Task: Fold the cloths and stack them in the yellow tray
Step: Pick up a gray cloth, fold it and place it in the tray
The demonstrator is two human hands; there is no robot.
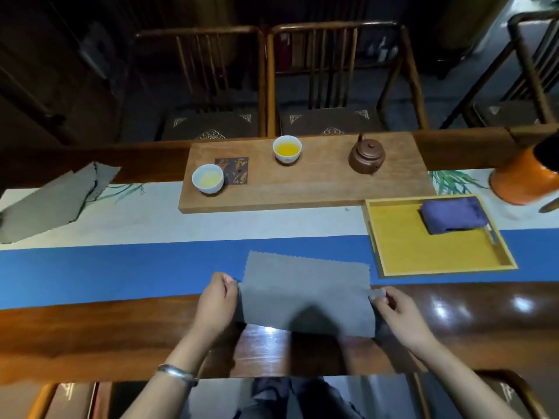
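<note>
The grey cloth (305, 293) lies flat between the two hands, spread half on the blue runner (121, 267) and half on the polished wooden worktop (90, 337). Its zigzag-cut far edge points away from the person. The left hand (216, 303) pinches the cloth's left edge between thumb and fingers, closed on the fabric. The right hand (396, 313) does the same on the opposite edge, with a small corner of cloth showing above its fingertips. A metal bangle (177, 373) circles the left wrist.

Beyond the right hand, up and to the right, sits the yellow tray (423, 252), its near corner close to the cloth but apart from it. In the tray's far right part lies a folded purple cloth (452, 216). Far out past the left hand, another grey cloth (54, 204) lies unfolded and creased on the pale part of the runner.

Straight ahead of both hands, past the runner, a wooden board (302, 189) carries two white cups, one (287, 149) with yellow liquid and one (208, 178) paler inside, beside a dark square coaster (234, 169), and a small brown teapot (366, 155). An orange vessel (520, 179) stands beyond the tray, at the frame's right edge.
</note>
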